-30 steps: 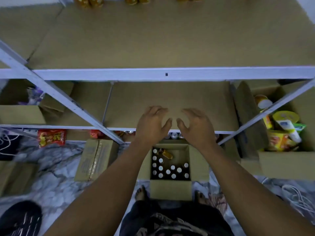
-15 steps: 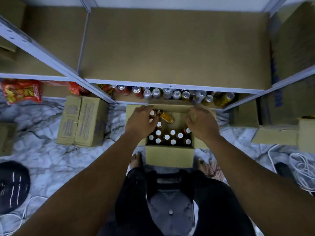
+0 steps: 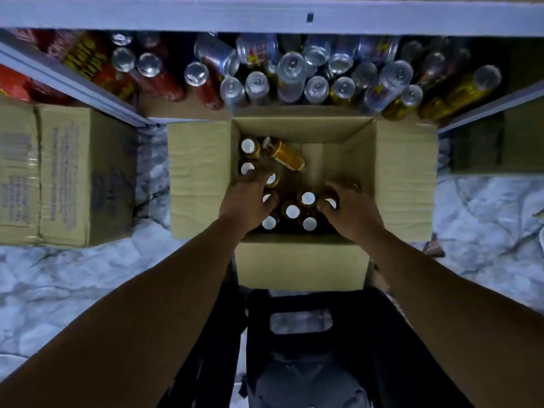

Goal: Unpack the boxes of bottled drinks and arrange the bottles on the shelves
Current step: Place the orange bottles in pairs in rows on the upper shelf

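Observation:
An open cardboard box [image 3: 294, 129] stands on the floor in front of me, its flaps spread out. Several amber bottles with white caps [image 3: 292, 211] stand upright in its left and near part. One amber bottle [image 3: 287, 156] lies tilted on top of them at the back. My left hand [image 3: 245, 200] reaches into the box, fingers curled round bottle tops at the left. My right hand [image 3: 351, 207] curls round a bottle at the near right, whose cap shows between thumb and fingers. The box's far right corner holds no bottles.
Just beyond the box, the lowest shelf holds several drink cans [image 3: 290, 75] under a white shelf rail [image 3: 265, 16]. A closed carton [image 3: 67, 172] sits on the marble floor [image 3: 73, 275] to the left. Another box [image 3: 500, 142] stands at right. A black stool [image 3: 300, 334] is under me.
My view dropped from the upper shelves to the box. Both hands went down from the box's rim into it and closed round bottles.

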Tool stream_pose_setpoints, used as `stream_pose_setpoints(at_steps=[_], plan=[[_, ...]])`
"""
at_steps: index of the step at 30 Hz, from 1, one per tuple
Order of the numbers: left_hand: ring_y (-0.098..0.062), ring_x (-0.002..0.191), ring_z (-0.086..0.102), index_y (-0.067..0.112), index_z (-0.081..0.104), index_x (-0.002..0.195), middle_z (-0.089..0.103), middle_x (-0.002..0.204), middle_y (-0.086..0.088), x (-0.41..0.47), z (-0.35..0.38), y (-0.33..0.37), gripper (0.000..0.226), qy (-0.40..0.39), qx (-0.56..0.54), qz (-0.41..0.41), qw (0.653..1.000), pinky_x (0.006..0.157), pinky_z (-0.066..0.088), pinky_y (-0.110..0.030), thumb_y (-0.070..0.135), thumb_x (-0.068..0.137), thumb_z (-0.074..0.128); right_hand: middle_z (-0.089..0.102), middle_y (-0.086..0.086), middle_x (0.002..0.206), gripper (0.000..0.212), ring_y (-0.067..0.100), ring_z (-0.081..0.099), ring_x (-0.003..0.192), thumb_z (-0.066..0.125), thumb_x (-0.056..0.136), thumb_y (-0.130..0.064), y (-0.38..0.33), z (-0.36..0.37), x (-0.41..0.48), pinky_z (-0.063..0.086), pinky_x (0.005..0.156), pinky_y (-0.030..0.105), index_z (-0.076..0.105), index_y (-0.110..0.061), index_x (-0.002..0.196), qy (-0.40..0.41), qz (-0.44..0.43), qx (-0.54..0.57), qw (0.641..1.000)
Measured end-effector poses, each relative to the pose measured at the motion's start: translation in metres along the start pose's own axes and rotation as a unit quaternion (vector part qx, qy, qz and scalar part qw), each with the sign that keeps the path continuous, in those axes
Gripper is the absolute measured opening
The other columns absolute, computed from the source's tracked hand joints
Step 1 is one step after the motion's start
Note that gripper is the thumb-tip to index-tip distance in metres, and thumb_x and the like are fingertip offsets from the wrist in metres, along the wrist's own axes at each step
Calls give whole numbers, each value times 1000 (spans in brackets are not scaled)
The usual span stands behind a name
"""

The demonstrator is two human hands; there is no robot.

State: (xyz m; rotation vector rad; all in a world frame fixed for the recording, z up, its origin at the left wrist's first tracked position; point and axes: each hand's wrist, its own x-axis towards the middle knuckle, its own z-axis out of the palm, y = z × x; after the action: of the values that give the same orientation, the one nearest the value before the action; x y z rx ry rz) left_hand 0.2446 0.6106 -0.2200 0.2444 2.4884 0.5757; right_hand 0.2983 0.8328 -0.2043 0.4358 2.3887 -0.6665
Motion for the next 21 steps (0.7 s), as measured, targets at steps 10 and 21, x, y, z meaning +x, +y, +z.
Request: stream_pose_setpoints(at_steps=[10, 21], plan=[[-35, 140, 35, 17, 36, 157, 49, 147, -13, 55, 63, -37, 76, 39, 55, 72, 995, 117, 32, -47, 25, 90, 72, 65, -8, 127, 50, 26, 61, 115, 62, 92, -41, 20, 71, 64, 52, 93, 46, 46, -44, 140, -62, -43, 32, 997], [-23, 135, 46, 22, 52, 146, 59, 139, -3, 87, 81, -45, 54, 131, -56, 50, 988, 117, 33, -53, 24, 95, 69, 68, -10, 111, 25, 16, 64, 103, 60, 98, -43, 39, 85, 91, 53, 90, 41, 60, -31, 121, 75, -57, 145, 985]])
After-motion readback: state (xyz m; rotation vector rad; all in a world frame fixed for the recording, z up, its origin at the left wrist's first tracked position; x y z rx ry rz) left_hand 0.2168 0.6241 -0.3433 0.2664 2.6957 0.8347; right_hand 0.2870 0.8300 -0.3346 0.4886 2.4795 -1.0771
